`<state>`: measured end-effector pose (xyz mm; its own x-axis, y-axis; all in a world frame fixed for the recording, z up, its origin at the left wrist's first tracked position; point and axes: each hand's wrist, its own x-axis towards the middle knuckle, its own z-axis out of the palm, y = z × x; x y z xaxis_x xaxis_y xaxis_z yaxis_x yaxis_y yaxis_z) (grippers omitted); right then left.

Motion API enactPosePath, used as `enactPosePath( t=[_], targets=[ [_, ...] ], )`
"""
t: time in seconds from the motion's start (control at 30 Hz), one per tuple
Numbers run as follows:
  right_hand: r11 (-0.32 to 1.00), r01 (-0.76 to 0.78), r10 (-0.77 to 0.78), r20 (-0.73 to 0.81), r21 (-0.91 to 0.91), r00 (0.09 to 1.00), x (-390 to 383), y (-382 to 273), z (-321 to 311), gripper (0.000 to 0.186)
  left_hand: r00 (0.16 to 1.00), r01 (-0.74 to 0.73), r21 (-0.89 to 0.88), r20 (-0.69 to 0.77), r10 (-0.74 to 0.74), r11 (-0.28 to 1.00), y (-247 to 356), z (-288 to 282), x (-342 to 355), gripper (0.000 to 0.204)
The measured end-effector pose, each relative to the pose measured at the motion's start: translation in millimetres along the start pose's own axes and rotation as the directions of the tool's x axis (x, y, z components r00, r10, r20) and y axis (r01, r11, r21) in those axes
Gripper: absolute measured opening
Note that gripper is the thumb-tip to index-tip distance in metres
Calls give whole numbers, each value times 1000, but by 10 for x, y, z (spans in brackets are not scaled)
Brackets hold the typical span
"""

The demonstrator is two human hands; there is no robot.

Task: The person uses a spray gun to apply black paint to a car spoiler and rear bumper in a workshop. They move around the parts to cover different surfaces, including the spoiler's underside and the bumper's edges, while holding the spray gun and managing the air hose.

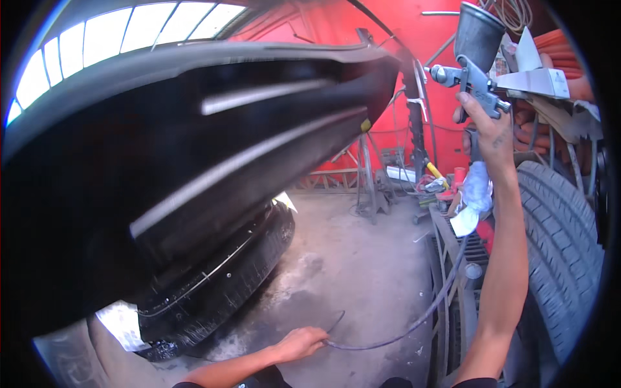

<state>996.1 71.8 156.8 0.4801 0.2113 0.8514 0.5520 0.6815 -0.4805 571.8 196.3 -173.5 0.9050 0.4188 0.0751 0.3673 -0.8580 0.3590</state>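
My right hand (495,132) is raised at the upper right, wrapped round the handle of a spray gun (475,81). A dark paint cup (477,35) sits on top of the gun, whose nozzle points left. Below the grip, whitish wrapping surrounds the hose joint. From there a dark air hose (414,328) sags down to my left hand (301,344), low in the middle, which is closed round it. A large glossy black car bumper (259,149) fills the left and upper middle, its right end to the left of the gun and apart from it.
A second black bumper (220,278) lies lower, beneath the first, with pale paper at its ends. Tyres (563,239) stand at the right beside a metal rack (446,258). A stand (369,168) rises from the concrete floor (349,258) before a red wall (401,116). Orange hoses hang at the upper right.
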Motion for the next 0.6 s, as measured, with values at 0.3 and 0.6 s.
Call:
enactPosePath(
  t=[0.3,0.6],
  targets=[
    [945,-158,105,-190,-286,976,1009,149,-190,42,956,261,-368,-30,-292,892,624,-770,-311,26],
    [922,-358,341,132,145,931,863,-1082,-139,30,945,325,-394,118,-303,859,1335,-882,-730,25]
  ],
)
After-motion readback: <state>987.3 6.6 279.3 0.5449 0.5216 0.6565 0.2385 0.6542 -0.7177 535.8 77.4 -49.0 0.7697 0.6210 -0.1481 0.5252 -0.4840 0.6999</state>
